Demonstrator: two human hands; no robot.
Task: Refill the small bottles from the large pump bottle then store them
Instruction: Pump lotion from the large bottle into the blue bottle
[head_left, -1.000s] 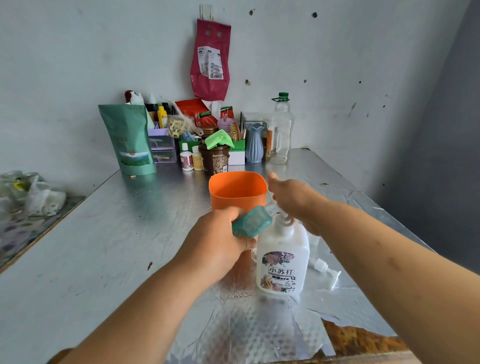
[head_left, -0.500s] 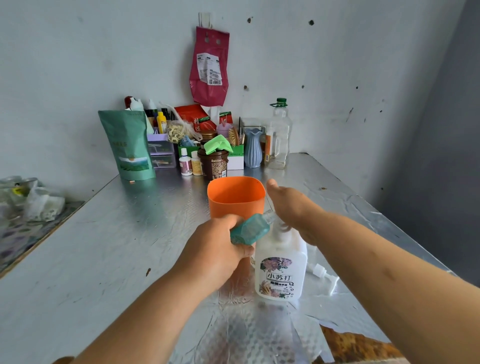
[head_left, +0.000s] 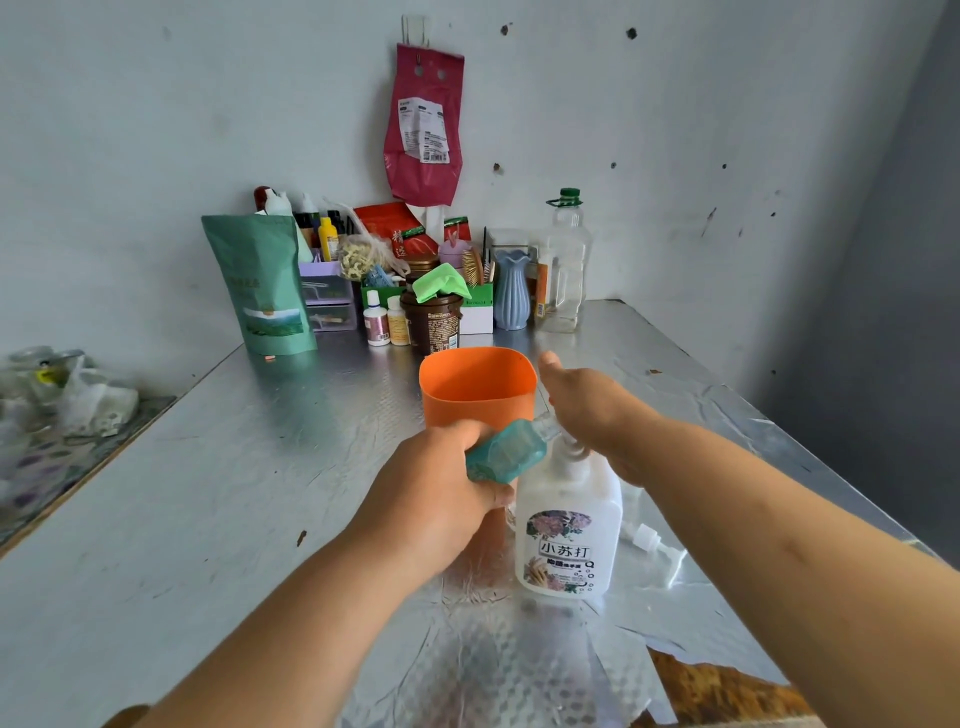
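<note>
A large white pump bottle (head_left: 569, 540) with a flower label stands on the foil-covered table. My left hand (head_left: 441, 488) grips a small teal bottle (head_left: 506, 451), tilted with its clear neck toward the pump's spout. My right hand (head_left: 592, 410) rests on top of the pump head, which it hides. An orange square cup (head_left: 477, 387) stands just behind my left hand. A loose white pump cap (head_left: 655, 545) lies on the table to the right of the large bottle.
Along the back wall stand a green pouch (head_left: 262, 288), a brown tub (head_left: 431, 322), two little bottles (head_left: 384, 325), a blue vase (head_left: 511, 291) and a clear jug (head_left: 563, 270). Plastic bags (head_left: 62, 389) lie at the left. The table's front right edge (head_left: 727, 691) shows bare wood.
The hands and bottles hold nearly the same pose; the view has shifted slightly, and my right hand stays on the pump head.
</note>
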